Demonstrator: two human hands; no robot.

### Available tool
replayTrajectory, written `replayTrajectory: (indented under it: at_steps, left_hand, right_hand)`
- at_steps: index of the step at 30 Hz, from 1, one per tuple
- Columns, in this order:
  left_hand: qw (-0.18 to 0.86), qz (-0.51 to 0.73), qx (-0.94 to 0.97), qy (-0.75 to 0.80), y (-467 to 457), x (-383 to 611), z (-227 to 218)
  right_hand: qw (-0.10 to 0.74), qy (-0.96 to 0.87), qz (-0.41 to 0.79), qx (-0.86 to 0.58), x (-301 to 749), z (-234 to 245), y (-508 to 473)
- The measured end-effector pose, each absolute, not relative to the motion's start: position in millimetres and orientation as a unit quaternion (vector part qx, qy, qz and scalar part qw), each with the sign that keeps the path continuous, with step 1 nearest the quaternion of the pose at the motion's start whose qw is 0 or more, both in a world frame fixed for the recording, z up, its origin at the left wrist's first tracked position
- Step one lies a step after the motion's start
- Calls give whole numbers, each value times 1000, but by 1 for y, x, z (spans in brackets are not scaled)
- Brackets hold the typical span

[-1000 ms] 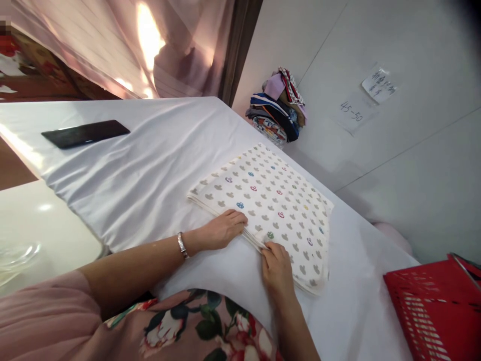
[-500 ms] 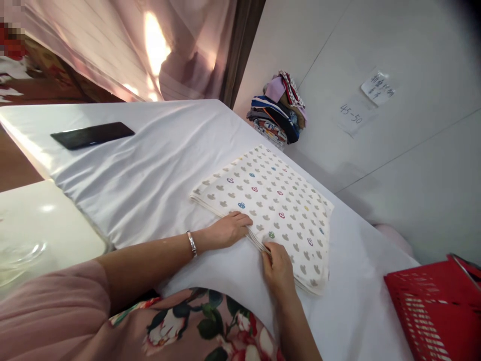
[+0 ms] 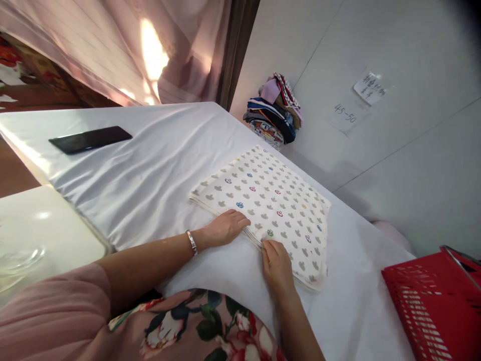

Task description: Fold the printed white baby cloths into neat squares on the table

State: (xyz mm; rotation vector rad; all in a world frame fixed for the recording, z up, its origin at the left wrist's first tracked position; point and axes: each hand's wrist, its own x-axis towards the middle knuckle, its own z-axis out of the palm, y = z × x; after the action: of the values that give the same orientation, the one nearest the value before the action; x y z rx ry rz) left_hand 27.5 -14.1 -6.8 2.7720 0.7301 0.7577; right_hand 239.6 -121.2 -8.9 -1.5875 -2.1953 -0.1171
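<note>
A folded white cloth [image 3: 280, 195], printed with grey mushroom shapes and a few coloured ones, lies flat on the white-covered table in front of me. Its layered edge faces my body. My left hand [image 3: 226, 227] is at the middle of that edge, fingers together on top of the cloth; the thumb is hidden. Just to its right, my right hand [image 3: 277, 265] pinches the same edge near a green mushroom print, fingertips on top.
A black phone [image 3: 90, 139] lies at the table's left. By the wall stands a stack of folded clothes [image 3: 272, 110]. A red basket [image 3: 432, 296] is at the right. A pale surface with a clear plastic item [image 3: 20, 260] sits at lower left. Handwritten paper signs [image 3: 345, 114] hang on the wall.
Both hands stay at the near edge of the cloth with very little movement. The right fingers have shifted slightly up along the edge. The whole view has moved a little.
</note>
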Motion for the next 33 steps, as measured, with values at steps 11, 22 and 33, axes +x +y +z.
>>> replayTrajectory:
  at_steps: [11, 22, 33]
  left_hand:
    - [-31, 231, 950, 209, -8, 26, -2]
    - [-51, 226, 959, 166, 6, 29, 5]
    - [-3, 206, 960, 188, -5, 17, -10]
  right_hand:
    - [148, -793, -102, -582, 240, -2, -118]
    - [161, -795, -113, -573, 247, 1, -113]
    - [164, -802, -60, -571, 246, -10, -125]
